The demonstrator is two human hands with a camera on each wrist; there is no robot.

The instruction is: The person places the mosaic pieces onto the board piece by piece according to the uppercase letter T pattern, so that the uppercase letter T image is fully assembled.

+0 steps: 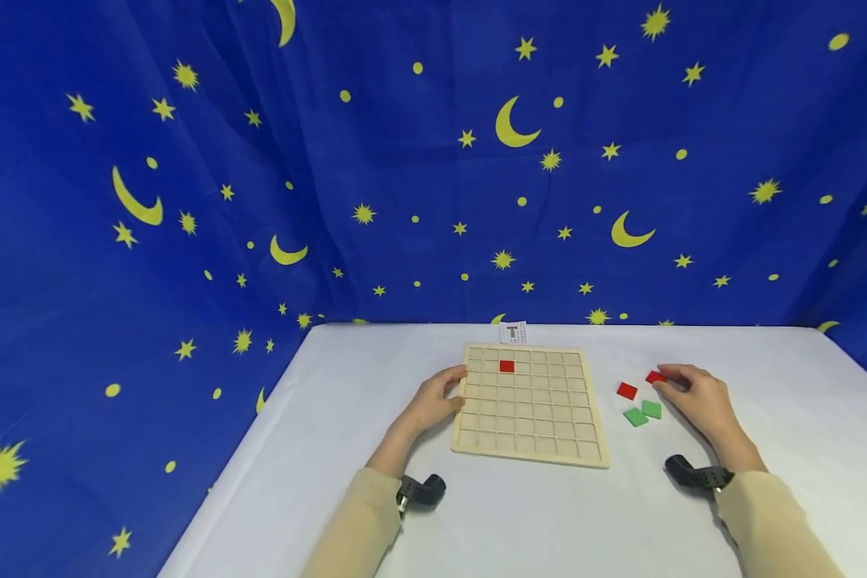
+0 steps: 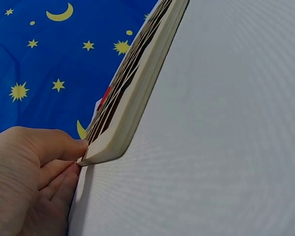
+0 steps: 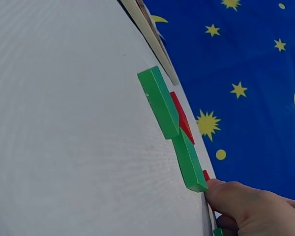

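Note:
A square wooden grid board (image 1: 531, 460) lies on the table, with one red tile (image 1: 506, 366) in a cell near its top. My left hand (image 1: 433, 401) rests its thumb and fingertips against the board's left edge; from the left wrist, the thumb (image 2: 64, 146) touches that edge near a corner. To the right of the board, my right hand (image 1: 702, 401) pinches a red tile (image 1: 653, 376) between thumb and index finger. Beside it lie another red tile (image 1: 627, 391) and two green tiles (image 1: 651, 409). In the right wrist view a green bit (image 3: 218, 231) shows below the thumb, mostly hidden.
A small printed card (image 1: 512, 332) with a gridded pattern lies just behind the board. The white tabletop (image 1: 520, 522) meets a blue curtain (image 1: 433, 160) with yellow stars and moons at the back and left. Black wrist mounts (image 1: 425, 490) sit near the sleeves.

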